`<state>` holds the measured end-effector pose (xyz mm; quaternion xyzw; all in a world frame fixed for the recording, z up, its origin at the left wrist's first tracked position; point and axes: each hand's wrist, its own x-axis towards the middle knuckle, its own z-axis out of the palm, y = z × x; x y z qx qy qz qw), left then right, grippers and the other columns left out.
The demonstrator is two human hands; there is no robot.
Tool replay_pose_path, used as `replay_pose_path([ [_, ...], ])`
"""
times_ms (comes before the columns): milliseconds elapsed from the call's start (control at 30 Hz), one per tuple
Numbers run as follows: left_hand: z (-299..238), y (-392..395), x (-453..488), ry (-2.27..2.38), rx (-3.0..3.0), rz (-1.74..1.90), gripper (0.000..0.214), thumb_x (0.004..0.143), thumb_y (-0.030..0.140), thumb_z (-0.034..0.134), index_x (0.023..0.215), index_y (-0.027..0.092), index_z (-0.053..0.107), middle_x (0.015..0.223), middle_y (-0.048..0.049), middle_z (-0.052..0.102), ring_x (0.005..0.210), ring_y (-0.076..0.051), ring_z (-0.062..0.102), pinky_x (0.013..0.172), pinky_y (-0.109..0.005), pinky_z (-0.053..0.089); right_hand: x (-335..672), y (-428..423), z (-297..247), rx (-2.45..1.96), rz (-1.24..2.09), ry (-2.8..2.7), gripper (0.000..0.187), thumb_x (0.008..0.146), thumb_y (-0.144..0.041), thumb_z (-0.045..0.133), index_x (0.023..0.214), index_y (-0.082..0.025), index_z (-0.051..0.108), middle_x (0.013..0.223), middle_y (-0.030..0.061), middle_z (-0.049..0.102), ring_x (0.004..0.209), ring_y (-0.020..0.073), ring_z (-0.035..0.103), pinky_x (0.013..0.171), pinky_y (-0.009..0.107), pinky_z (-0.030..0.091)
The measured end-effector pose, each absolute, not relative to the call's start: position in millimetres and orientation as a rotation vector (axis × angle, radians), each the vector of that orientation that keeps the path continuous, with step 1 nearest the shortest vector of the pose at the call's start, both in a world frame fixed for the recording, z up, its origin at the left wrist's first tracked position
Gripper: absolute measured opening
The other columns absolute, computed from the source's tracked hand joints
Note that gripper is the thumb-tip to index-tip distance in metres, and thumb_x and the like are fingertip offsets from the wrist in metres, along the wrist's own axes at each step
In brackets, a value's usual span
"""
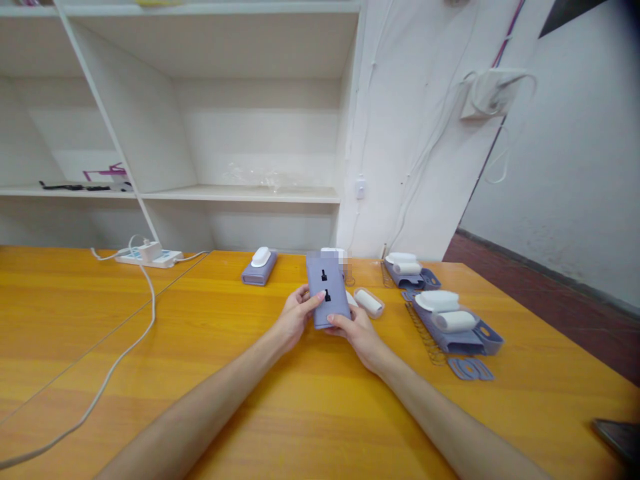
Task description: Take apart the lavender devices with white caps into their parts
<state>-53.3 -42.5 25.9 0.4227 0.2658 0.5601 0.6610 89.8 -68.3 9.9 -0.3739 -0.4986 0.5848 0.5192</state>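
Observation:
Both hands hold up a grey-purple plastic housing (pixel 328 310) with two dark, keyhole-like cut-outs in the face toward me. My left hand (pixel 296 315) grips its left side, the thumb lying across the face near the lower cut-out. Around the bottom right corner closes my right hand (pixel 361 335), its thumb pressed on the lower edge. Fingers behind the housing are hidden. Just beyond my right hand lies a white roller-shaped part (pixel 369 302) on the table. Another white piece behind the housing is mostly covered.
A purple box with a white top (pixel 260 265) stands left at the back. To the right are two groups of purple housings (pixel 463 341) with white parts, metal springs (pixel 425 333) and flat purple pieces (pixel 470 369). A power strip (pixel 150 257) trails a white cable (pixel 150 320) across the left.

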Motion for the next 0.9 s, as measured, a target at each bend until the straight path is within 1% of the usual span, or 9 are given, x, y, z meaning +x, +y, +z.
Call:
replay_pose_path([
  [133,32.3,-43.1,-54.9,0.622,1.015,1.294,0.049,0.066,0.032,0.077,0.106,0.011,0.060,0.110,-0.0128,0.065,0.092,-0.022,0.063,0.081,-0.031,0.049,86.4,-69.6,12.4,-0.946,1.323,-1.272,0.035,0.066,-0.032,0.069,0.096,-0.015,0.064,0.085,0.0047,0.068,0.072,0.0177,0.061,0.061,0.028,0.051],
  [267,33.2,-43.3,-54.2,0.649,0.981,1.308,0.048,0.065,0.036,0.077,0.103,0.011,0.062,0.107,-0.0123,0.066,0.088,-0.022,0.064,0.080,-0.031,0.049,82.3,-70.8,13.6,-1.019,1.281,-1.255,0.031,0.067,-0.035,0.067,0.089,-0.014,0.064,0.075,0.0039,0.066,0.057,0.0138,0.056,0.052,0.026,0.048],
  [367,34.3,-43.5,-54.2,0.655,0.997,1.306,0.049,0.064,0.036,0.078,0.103,0.012,0.063,0.104,-0.0123,0.066,0.088,-0.023,0.064,0.080,-0.032,0.049,82.8,-71.9,13.0,-0.960,1.291,-1.233,0.037,0.067,-0.032,0.067,0.100,-0.016,0.063,0.089,0.0045,0.068,0.073,0.0176,0.061,0.064,0.028,0.050],
  [433,36.2,-44.4,-53.7,0.652,1.020,1.292,0.049,0.064,0.036,0.078,0.104,0.012,0.062,0.105,-0.0124,0.066,0.090,-0.023,0.064,0.079,-0.033,0.050,84.5,-72.5,13.1,-0.892,1.278,-1.230,0.044,0.067,-0.029,0.067,0.109,-0.019,0.060,0.102,0.0041,0.066,0.089,0.0199,0.061,0.075,0.030,0.050],
  [467,37.3,-45.1,-53.1,0.648,1.028,1.290,0.048,0.065,0.036,0.077,0.104,0.013,0.062,0.106,-0.0123,0.066,0.092,-0.024,0.064,0.080,-0.033,0.050,85.3,-72.7,13.6,-0.875,1.267,-1.240,0.045,0.067,-0.028,0.067,0.110,-0.019,0.060,0.104,0.0039,0.066,0.092,0.0201,0.060,0.077,0.030,0.049],
  [667,40.1,-45.4,-49.6,0.628,1.031,1.358,0.047,0.068,0.037,0.075,0.106,0.012,0.061,0.108,-0.0126,0.065,0.097,-0.024,0.062,0.083,-0.032,0.049,83.5,-72.5,19.0,-0.970,1.240,-1.268,0.031,0.070,-0.031,0.064,0.098,-0.017,0.063,0.085,0.0035,0.066,0.071,0.0169,0.057,0.057,0.026,0.046],
  [767,39.2,-43.9,-49.5,0.650,1.015,1.347,0.047,0.069,0.038,0.074,0.105,0.011,0.061,0.105,-0.0130,0.066,0.093,-0.024,0.063,0.079,-0.031,0.049,81.6,-73.1,20.8,-0.915,1.214,-1.260,0.036,0.070,-0.029,0.064,0.104,-0.018,0.062,0.097,0.0038,0.066,0.085,0.0196,0.059,0.071,0.029,0.048],
  [833,39.1,-44.3,-48.9,0.659,0.999,1.353,0.048,0.068,0.039,0.075,0.105,0.012,0.061,0.105,-0.0127,0.066,0.091,-0.023,0.063,0.077,-0.031,0.050,82.5,-73.4,22.0,-0.847,1.203,-1.263,0.039,0.069,-0.026,0.065,0.107,-0.019,0.061,0.103,0.0030,0.066,0.094,0.0204,0.058,0.081,0.030,0.046],
  [900,39.3,-45.6,-47.2,0.651,1.000,1.377,0.048,0.068,0.039,0.075,0.106,0.013,0.061,0.105,-0.0118,0.066,0.091,-0.023,0.063,0.078,-0.031,0.050,84.3,-73.0,23.3,-0.841,1.220,-1.267,0.038,0.068,-0.026,0.066,0.105,-0.020,0.062,0.099,0.0024,0.066,0.090,0.0197,0.058,0.078,0.029,0.046],
])
